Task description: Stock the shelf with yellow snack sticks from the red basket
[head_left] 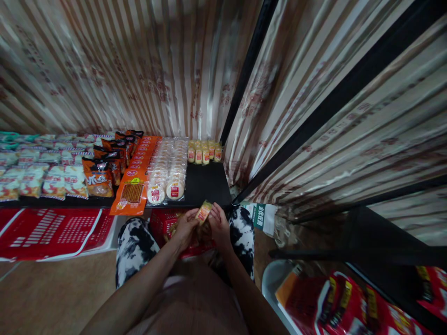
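Observation:
A small yellow snack packet with a red label is held up between my two hands, above a red basket at my knees. My left hand pinches its left edge. The fingers of my right hand close on its right side. Below my hands, more small yellowish packets lie in the basket, partly hidden. Similar yellow packets stand in short rows at the back right corner of the black shelf. Left of them are rows of round white crackers in clear wrap.
Farther left on the shelf are an orange strip of snack packs, orange-black bags and white bags. Striped curtain hangs behind. Black poles slant at right. Red bags fill a container at lower right; a red crate is lower left.

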Demonstrator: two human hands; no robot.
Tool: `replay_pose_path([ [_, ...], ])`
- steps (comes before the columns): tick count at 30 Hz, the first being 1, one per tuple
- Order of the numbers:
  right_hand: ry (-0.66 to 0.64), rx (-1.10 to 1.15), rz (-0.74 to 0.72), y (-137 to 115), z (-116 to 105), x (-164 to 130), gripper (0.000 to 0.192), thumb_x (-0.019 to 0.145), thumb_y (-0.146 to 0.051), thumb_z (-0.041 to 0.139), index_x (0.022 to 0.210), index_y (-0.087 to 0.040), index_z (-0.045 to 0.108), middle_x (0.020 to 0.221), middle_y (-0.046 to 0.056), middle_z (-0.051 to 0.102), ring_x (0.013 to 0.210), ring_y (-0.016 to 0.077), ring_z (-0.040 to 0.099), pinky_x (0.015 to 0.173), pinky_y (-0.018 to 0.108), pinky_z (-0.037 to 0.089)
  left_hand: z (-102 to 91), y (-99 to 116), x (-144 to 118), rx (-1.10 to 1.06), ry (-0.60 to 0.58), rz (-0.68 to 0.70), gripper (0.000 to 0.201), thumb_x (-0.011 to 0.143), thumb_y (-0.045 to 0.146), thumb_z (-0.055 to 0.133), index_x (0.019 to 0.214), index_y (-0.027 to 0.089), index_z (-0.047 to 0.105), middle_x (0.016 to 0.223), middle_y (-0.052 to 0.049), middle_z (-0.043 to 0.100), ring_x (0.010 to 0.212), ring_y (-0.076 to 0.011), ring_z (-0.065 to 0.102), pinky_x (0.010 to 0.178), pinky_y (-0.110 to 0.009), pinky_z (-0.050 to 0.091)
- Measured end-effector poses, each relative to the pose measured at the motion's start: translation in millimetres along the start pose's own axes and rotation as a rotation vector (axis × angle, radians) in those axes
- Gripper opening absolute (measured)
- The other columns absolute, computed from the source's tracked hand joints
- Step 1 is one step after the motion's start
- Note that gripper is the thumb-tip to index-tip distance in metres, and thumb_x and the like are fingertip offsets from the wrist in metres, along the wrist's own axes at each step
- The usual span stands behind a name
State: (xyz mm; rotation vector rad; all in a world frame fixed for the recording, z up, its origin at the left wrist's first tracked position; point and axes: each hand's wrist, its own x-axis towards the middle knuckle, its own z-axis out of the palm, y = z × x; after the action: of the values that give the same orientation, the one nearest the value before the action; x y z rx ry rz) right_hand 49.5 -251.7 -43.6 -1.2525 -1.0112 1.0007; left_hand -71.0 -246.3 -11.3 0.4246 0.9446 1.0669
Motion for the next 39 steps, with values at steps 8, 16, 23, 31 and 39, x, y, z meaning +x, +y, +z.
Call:
replay_pose_path([
  [8, -0.013, 0.052, 0.040, -9.8, 9.9, 4.1, 0.046, 0.076, -0.027, 0.055, 0.120, -0.018, 0.044, 0.106, 0.012, 0.065, 0.095, 0.0208, 0.064, 0.085, 0.039, 0.052, 12.2, 1.5, 7.8, -0.053, -0.011, 0.069, 0.045, 0.053, 0.016, 0.072, 0.097, 0.015, 0.061, 0.099, -0.009, 0.066, 0.090, -0.0183, 0.062, 0.084, -0.031, 0.044],
  [16, -0.022, -0.014, -0.055, -17.2, 12.8, 24.1, 0.041, 0.076, -0.024, 0.055, 0.116, -0.019, 0.048, 0.098, 0.009, 0.068, 0.087, 0.0192, 0.066, 0.078, 0.036, 0.056, 15.8, 3.2, 29.5, 0.069, 0.013, 0.157, 0.037, 0.058, 0.020, 0.071, 0.093, 0.015, 0.061, 0.094, -0.009, 0.067, 0.089, -0.0178, 0.062, 0.086, -0.032, 0.043],
  [23, 0.021, -0.095, -0.099, -13.7, 11.0, 42.5, 0.039, 0.077, -0.022, 0.053, 0.116, -0.019, 0.050, 0.106, 0.011, 0.062, 0.091, 0.0187, 0.064, 0.081, 0.036, 0.054, 26.6, 14.3, 44.3, 0.194, 0.057, 0.201, 0.027, 0.062, 0.013, 0.064, 0.090, 0.015, 0.063, 0.087, -0.007, 0.067, 0.082, -0.0168, 0.061, 0.079, -0.030, 0.045],
  [31, 0.130, -0.272, -0.239, -10.0, 6.4, 73.8, 0.035, 0.076, -0.022, 0.052, 0.111, -0.023, 0.058, 0.098, 0.008, 0.055, 0.085, 0.0188, 0.063, 0.074, 0.033, 0.057, 38.3, 25.3, 74.1, 0.436, 0.118, 0.316, 0.026, 0.062, 0.004, 0.058, 0.082, 0.017, 0.068, 0.084, -0.005, 0.066, 0.080, -0.0164, 0.059, 0.081, -0.028, 0.041],
  [39, 0.224, -0.511, -0.301, -8.6, 4.5, 96.9, 0.035, 0.076, -0.021, 0.049, 0.109, -0.024, 0.060, 0.097, 0.009, 0.059, 0.089, 0.0227, 0.057, 0.071, 0.036, 0.052, 51.7, 26.1, 99.6, 0.319, 0.117, 0.239, 0.028, 0.060, 0.001, 0.056, 0.076, 0.020, 0.068, 0.077, -0.003, 0.066, 0.085, -0.0177, 0.059, 0.085, -0.027, 0.039],
])
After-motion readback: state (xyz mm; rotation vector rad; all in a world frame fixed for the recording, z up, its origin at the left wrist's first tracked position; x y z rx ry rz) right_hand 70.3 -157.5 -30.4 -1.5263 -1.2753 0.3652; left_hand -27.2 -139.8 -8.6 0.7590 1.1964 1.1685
